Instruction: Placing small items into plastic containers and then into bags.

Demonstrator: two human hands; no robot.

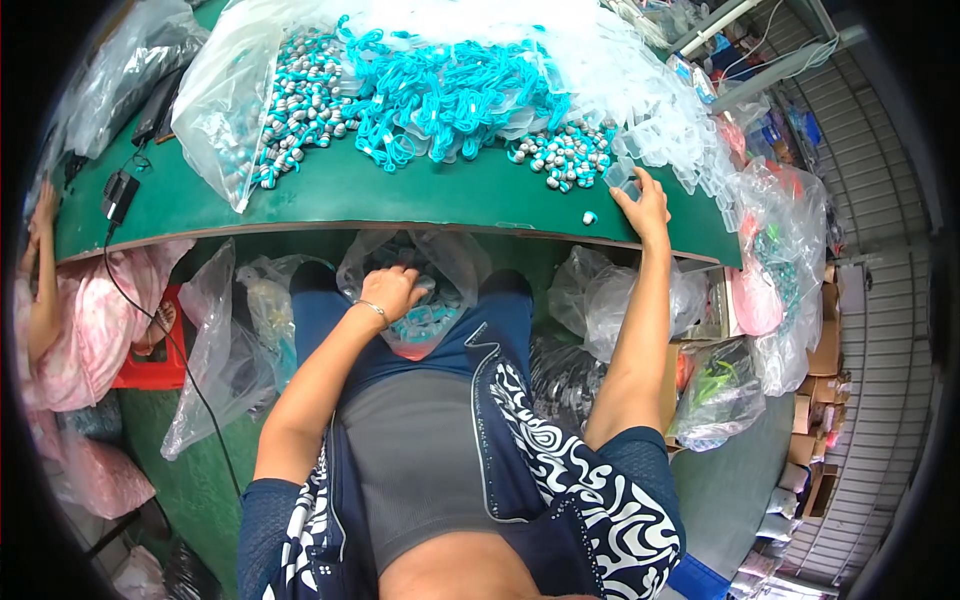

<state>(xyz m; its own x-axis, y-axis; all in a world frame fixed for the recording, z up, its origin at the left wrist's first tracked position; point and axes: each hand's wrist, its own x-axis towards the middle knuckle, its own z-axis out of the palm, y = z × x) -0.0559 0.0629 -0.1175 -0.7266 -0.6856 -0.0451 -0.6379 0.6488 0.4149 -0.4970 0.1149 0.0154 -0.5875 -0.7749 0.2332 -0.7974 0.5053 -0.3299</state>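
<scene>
At the right of the green table, my right hand [645, 208] has its thumb and fingers closed around a small clear plastic box [624, 176], one from the edge of a large heap of clear boxes [650, 105]. In my lap stands an open clear bag [462, 262] of boxes with teal pieces inside [425, 322]. My left hand [392, 292] is at its mouth with curled fingers; what they hold, if anything, is hidden. Teal cords [450, 95] lie heaped mid-table. Striped grey-and-teal beads [570, 155] form piles on both sides of the cords, and one loose bead [590, 217] sits near the edge.
A large clear bag [215, 120] lies on the table at left, near a black adapter [119, 197] whose cable hangs down. Another person's arm [45, 290] reaches in at far left, beside a red stool [165, 350]. Filled plastic bags [720, 395] and cartons [825, 340] stand at right.
</scene>
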